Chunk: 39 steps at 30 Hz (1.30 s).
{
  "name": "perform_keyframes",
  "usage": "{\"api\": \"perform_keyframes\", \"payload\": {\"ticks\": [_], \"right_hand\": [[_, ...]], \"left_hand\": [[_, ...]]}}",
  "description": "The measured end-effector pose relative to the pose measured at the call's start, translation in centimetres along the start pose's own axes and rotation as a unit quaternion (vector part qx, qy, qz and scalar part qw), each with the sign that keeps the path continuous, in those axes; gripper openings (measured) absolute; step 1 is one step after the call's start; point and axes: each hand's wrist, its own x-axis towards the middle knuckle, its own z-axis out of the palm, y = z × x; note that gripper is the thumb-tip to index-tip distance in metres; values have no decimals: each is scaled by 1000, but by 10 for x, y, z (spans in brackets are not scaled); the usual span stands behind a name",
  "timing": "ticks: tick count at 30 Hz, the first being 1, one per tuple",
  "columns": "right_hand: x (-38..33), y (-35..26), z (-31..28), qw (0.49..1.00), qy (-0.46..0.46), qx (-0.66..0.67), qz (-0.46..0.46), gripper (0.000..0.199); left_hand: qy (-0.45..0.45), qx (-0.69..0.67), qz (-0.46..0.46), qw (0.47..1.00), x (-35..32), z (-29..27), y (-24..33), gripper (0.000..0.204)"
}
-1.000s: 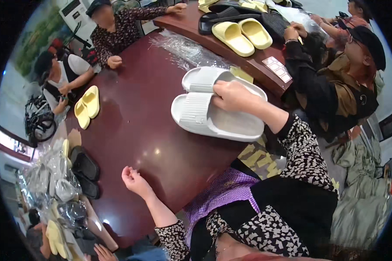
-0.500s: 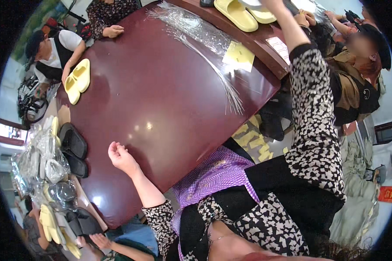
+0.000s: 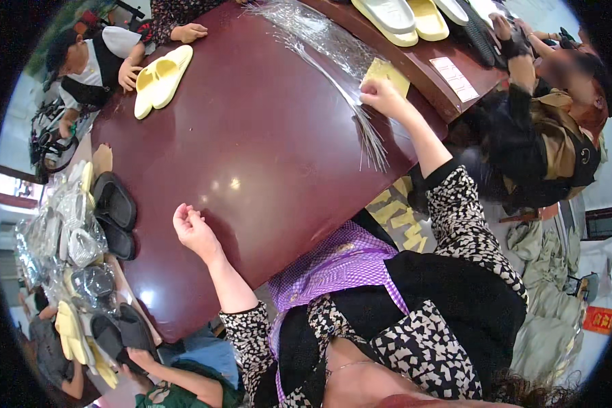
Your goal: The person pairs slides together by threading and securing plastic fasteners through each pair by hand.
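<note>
Right hand [image 3: 382, 96] seemingly on plastic sheets [image 3: 333, 47]

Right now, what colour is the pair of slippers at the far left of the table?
Pale yellow; the slippers show best in the head view.

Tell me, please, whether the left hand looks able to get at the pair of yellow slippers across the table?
Probably not without leaning: the left hand rests near the table's close edge, and the yellow slippers lie at the far side by another person's hand.
</note>
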Motion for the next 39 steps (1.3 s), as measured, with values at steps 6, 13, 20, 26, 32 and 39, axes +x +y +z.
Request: {"api": "perform_keyframes", "payload": {"ticks": [6, 13, 20, 26, 32, 39], "right_hand": [[-32, -19, 8, 999, 19, -21, 30, 23], [-36, -20, 18, 998, 51, -13, -20, 21], [-54, -56, 41, 977, 4, 214, 5, 16], [-74, -99, 64, 972, -50, 224, -50, 15], [-59, -111, 58, 970, -123, 172, -116, 15], [-2, -71, 59, 997, -3, 67, -38, 19]], "left_hand": [[4, 0, -4, 1000, 1, -1, 0, 20], [-5, -5, -7, 1000, 1, -2, -4, 23], [-78, 78, 82, 990, -23, 22, 25, 18], [-286, 88, 137, 944, -63, 89, 80, 22], [-308, 155, 272, 899, -62, 128, 60, 26], [-298, 265, 296, 868, -62, 129, 52, 27]]}}
